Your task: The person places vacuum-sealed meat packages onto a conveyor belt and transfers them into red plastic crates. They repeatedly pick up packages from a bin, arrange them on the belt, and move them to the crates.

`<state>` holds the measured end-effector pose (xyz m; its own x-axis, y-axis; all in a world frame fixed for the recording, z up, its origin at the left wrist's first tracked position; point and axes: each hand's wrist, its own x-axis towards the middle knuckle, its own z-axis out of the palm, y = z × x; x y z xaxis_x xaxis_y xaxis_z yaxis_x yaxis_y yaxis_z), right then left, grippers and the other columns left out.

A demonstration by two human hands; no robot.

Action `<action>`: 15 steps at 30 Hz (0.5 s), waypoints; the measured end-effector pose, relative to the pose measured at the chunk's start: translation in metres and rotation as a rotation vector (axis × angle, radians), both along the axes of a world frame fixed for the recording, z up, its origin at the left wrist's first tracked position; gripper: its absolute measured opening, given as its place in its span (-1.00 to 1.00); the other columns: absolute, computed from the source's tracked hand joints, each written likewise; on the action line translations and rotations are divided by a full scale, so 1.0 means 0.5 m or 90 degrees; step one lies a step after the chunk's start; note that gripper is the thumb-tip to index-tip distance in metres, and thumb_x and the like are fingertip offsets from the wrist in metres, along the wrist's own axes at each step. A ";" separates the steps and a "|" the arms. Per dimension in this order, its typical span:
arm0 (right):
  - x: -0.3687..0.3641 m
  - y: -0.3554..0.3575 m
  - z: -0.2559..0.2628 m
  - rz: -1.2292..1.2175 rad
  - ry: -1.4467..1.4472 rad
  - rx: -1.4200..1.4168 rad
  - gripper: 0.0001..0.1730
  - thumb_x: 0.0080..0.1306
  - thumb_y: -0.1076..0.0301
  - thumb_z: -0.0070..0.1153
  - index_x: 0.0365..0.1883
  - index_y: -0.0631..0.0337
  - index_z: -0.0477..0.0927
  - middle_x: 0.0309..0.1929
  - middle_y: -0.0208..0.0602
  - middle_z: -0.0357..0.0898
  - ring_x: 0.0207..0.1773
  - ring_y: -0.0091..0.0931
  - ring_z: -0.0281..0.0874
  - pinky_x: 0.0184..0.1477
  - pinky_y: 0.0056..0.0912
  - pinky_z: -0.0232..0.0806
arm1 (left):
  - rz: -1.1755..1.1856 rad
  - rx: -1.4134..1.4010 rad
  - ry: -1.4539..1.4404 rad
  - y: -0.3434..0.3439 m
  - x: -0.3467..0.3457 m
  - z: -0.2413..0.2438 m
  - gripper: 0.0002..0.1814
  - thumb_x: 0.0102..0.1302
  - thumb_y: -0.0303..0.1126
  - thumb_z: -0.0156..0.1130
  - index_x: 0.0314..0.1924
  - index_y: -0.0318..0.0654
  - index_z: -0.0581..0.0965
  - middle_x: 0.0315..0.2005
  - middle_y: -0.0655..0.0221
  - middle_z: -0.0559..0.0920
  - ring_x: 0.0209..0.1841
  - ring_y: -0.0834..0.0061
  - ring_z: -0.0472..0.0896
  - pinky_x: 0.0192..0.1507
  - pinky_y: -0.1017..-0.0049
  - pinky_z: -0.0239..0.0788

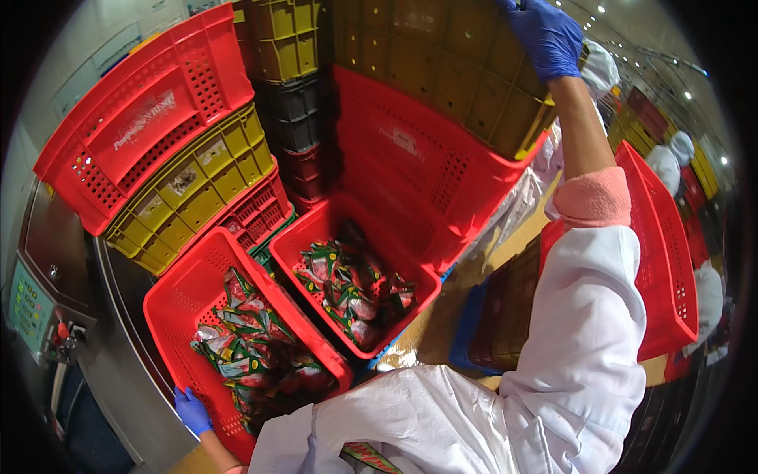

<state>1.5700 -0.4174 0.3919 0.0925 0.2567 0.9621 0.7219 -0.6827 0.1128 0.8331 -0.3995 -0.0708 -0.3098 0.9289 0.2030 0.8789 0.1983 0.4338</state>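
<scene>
My left hand (193, 410), in a blue glove, touches the outer side of a red plastic crate (164, 332) at the lower left; its fingers lie along the wall, so its grip is unclear. Green, red and white plastic packets (249, 355) lie in that crate. Raised to the upper right, my right hand (548, 41), also gloved in blue, is at the upper edge of an olive-yellow plastic crate (438, 65) atop red crates; its fingertips are partly cut off by the frame. Between the hands, a second red crate (427, 290) holds similar packets (343, 284).
Stacked red (148, 112) and yellow crates (195, 178) stand at left, beside a metal machine with a control panel (29, 308). More crates stand in the middle back and at right, among them a tilted red crate (651, 255). People in white (663, 166) are at the right.
</scene>
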 end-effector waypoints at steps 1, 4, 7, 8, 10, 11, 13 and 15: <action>-0.005 0.006 0.010 0.006 0.017 -0.009 -0.50 0.19 -0.12 0.15 -0.58 0.18 0.64 -0.60 -0.05 0.57 -0.50 -0.15 0.58 -0.42 -0.09 0.38 | 0.007 0.002 -0.005 0.000 -0.004 -0.002 -0.56 0.37 -0.33 0.06 0.19 -0.40 0.42 -0.07 -0.10 0.60 -0.08 -0.05 0.60 -0.04 0.21 0.40; -0.035 0.001 0.038 -0.001 0.025 -0.046 -0.51 0.21 -0.11 0.15 -0.59 0.17 0.64 -0.62 -0.06 0.56 -0.51 -0.16 0.58 -0.43 -0.10 0.38 | 0.009 -0.002 -0.016 0.005 0.005 -0.005 -0.56 0.37 -0.32 0.06 0.18 -0.42 0.42 -0.07 -0.13 0.59 -0.08 -0.05 0.59 -0.05 0.21 0.40; -0.045 -0.012 0.050 0.068 -0.061 -0.032 -0.59 0.21 0.00 0.16 -0.59 0.18 0.66 -0.61 -0.07 0.58 -0.50 -0.17 0.60 -0.44 -0.10 0.38 | 0.018 -0.032 0.008 0.027 0.002 -0.021 -0.55 0.37 -0.32 0.07 0.18 -0.44 0.42 -0.06 -0.13 0.59 -0.07 -0.06 0.59 -0.04 0.20 0.40; -0.054 -0.006 0.048 0.088 -0.064 -0.016 -0.60 0.20 0.03 0.16 -0.58 0.18 0.66 -0.60 -0.07 0.58 -0.49 -0.17 0.60 -0.43 -0.10 0.38 | 0.031 -0.046 0.027 0.031 -0.011 -0.025 -0.55 0.37 -0.31 0.07 0.18 -0.44 0.42 -0.06 -0.13 0.59 -0.07 -0.06 0.59 -0.04 0.20 0.40; -0.056 0.015 0.016 0.111 -0.044 -0.002 -0.65 0.19 0.07 0.16 -0.57 0.18 0.67 -0.58 -0.09 0.60 -0.48 -0.17 0.60 -0.42 -0.10 0.39 | 0.021 -0.016 0.057 0.023 -0.018 -0.026 -0.55 0.36 -0.30 0.08 0.17 -0.44 0.43 -0.07 -0.12 0.59 -0.08 -0.05 0.59 -0.04 0.21 0.40; -0.052 0.030 -0.005 0.123 -0.018 0.009 -0.68 0.18 0.10 0.16 -0.57 0.17 0.67 -0.57 -0.10 0.61 -0.47 -0.17 0.61 -0.41 -0.11 0.40 | 0.022 -0.002 0.077 0.010 -0.027 -0.018 -0.54 0.36 -0.29 0.08 0.16 -0.44 0.44 -0.07 -0.11 0.60 -0.08 -0.04 0.60 -0.03 0.21 0.40; -0.093 -0.003 0.025 0.151 0.067 -0.052 -0.57 0.22 -0.01 0.15 -0.54 0.20 0.67 -0.51 -0.08 0.63 -0.38 -0.15 0.62 -0.28 -0.11 0.43 | 0.032 0.019 0.063 0.000 -0.035 -0.020 -0.55 0.36 -0.29 0.09 0.16 -0.43 0.45 -0.07 -0.10 0.60 -0.08 -0.03 0.60 -0.03 0.21 0.40; -0.120 -0.075 0.078 0.182 0.091 -0.140 -0.50 0.25 -0.09 0.11 -0.47 0.24 0.67 -0.44 -0.03 0.64 -0.29 -0.16 0.63 -0.18 -0.12 0.44 | 0.022 0.015 0.033 0.026 -0.004 -0.024 -0.55 0.36 -0.28 0.09 0.15 -0.41 0.46 -0.07 -0.08 0.61 -0.09 -0.02 0.61 -0.03 0.21 0.40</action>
<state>1.5099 -0.4550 0.4308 0.1156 0.4902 0.8639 0.8988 -0.4218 0.1191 0.8310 -0.3866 -0.0827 -0.3300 0.9125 0.2418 0.8931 0.2188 0.3930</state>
